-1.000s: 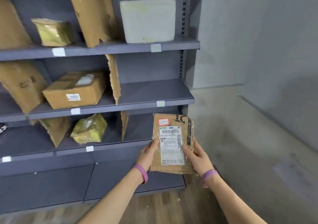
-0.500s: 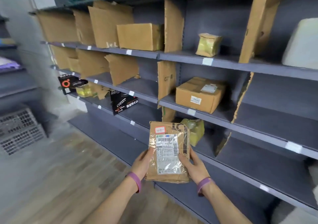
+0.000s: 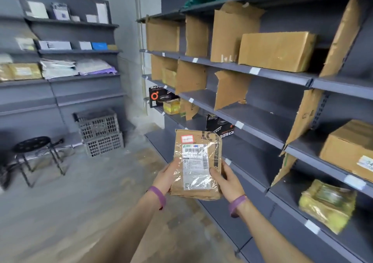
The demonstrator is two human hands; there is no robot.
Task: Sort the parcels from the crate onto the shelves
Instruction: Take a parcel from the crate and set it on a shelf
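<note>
**Parcel held up for label check**

2 hands, left hand (image 3: pixel 168 179) and right hand (image 3: pixel 228 182), pinch the brown parcel (image 3: pixel 198 165) by its lower edges, thumbs on its face. The label faces the person, likely for slot reading. The parcel hangs just in front of the shelves (image 3: pixel 260 119), not yet on them.

Not much legible here tbh. The white shipping label (image 3: pixel 194 169) on the brown paper parcel (image 3: pixel 193 194) has a barcode and roughly "247 … A02-060"; the rest is blurry. The black carton (image 3: pixel 159 99) shows an orange ring logo. The other black carton (image 3: pixel 219 127) has white Chinese characters, unreadable.
</note>
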